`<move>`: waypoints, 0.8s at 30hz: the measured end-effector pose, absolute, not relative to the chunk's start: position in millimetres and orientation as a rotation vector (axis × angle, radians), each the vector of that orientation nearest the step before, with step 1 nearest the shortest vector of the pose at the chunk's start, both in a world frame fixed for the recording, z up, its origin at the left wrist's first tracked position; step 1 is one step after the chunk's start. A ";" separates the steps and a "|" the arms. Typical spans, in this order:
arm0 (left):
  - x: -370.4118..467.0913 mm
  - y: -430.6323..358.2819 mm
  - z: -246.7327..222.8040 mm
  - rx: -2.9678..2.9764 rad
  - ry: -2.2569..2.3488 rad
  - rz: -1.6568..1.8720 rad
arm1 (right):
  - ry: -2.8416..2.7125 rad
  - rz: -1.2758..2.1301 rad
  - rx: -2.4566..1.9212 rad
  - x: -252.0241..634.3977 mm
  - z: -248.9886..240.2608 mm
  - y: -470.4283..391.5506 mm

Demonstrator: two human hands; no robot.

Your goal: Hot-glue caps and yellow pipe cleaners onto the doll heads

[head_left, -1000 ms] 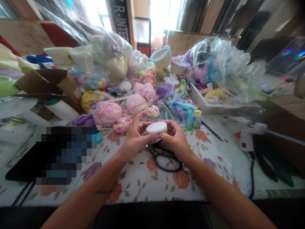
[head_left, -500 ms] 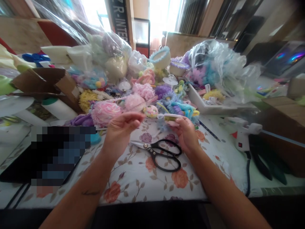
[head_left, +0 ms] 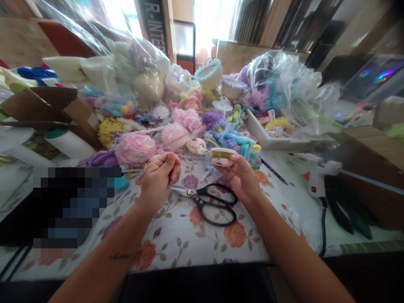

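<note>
My right hand point(head_left: 242, 176) holds a small white spool point(head_left: 221, 157) between thumb and fingers. An olive-green band, apparently wound thread, runs round its middle. My left hand point(head_left: 160, 172) is closed, fingers curled in against the thumb; what it grips, if anything, is hidden. Below and between my hands lie black-handled scissors point(head_left: 208, 201), their blades pointing left toward my left wrist. Just beyond my hands sits a small round ornament point(head_left: 196, 146) with a printed face. To its left rests a ball of pink and white yarn point(head_left: 135, 148).
A white glue gun point(head_left: 315, 179) stands at the right, near a dark pencil point(head_left: 274, 171). On the left are a blurred-out tablet point(head_left: 72, 206), a cardboard box point(head_left: 47, 109) and a thread cone point(head_left: 71, 143). Yarn, plastic bags point(head_left: 284, 80) and a white tray point(head_left: 268, 136) crowd the back.
My left hand has closed and come down slightly toward me. The spool in my right hand has tilted, showing more of its green band and lower side. The view has shifted slightly.
</note>
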State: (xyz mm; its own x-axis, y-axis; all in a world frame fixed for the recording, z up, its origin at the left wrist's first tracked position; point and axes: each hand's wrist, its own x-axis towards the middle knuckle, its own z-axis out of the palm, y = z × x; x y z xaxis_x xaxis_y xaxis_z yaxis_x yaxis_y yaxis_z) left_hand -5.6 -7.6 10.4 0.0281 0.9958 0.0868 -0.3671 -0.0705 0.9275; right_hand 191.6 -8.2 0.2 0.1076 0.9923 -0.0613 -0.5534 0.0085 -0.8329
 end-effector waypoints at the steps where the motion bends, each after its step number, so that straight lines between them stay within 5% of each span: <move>1: -5.6 -7.6 10.6 1.004 0.851 1.383 | -0.681 1.388 -0.831 190.9 0.7 -9.2; 24: 0.5 -15.7 -4.7 1.135 0.968 1.256 | -0.721 1.507 -0.855 182.5 -1.1 -13.9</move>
State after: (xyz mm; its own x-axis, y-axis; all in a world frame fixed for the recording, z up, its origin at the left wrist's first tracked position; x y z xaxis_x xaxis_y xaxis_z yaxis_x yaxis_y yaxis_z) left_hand 0.5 -15.7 -4.7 0.0943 0.9942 0.0522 -0.2028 -0.0322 0.9787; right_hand 182.5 -13.9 -1.1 -0.0308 0.9935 -0.1095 -0.5378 -0.1088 -0.8360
